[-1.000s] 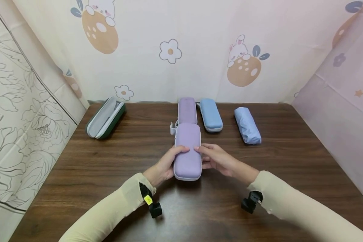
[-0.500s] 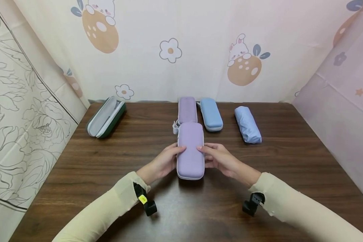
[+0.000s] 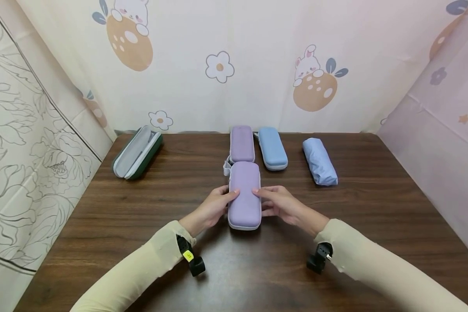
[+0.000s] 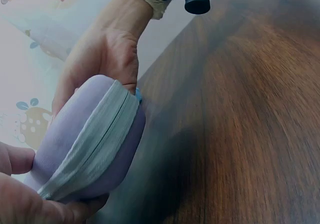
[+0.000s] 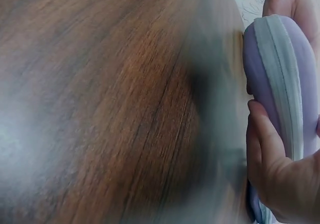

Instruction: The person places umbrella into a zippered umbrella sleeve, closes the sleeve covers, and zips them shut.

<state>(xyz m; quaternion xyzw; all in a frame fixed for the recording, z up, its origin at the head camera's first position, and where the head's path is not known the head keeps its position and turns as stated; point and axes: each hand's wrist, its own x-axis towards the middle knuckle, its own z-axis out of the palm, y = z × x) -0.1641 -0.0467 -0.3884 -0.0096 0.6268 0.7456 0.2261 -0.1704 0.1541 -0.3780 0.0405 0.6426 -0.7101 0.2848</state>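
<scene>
Both hands hold a purple zippered hard case (image 3: 245,197) in the middle of the head view, its long side pointing away from me. My left hand (image 3: 207,210) grips the left side with the thumb on top and fingers beneath. On the opposite side my right hand (image 3: 284,207) pinches it the same way. The pale grey zipper band (image 4: 92,144) runs round the edge and looks closed in the left wrist view. A light wrist strap (image 3: 227,167) sticks out at its far left corner. Just beyond lies a second purple case (image 3: 242,144), partly overlapped by the held one.
A light blue zippered case (image 3: 272,148) lies right of the far purple one. Further right is a blue fabric-wrapped bundle (image 3: 320,162). An open green case with grey lining (image 3: 137,152) lies at the back left of the dark wooden table (image 3: 359,225). Patterned curtains stand behind.
The held purple case has shifted slightly right and sits straighter than a second ago. My left fingers reach less far under it. The other cases stay put.
</scene>
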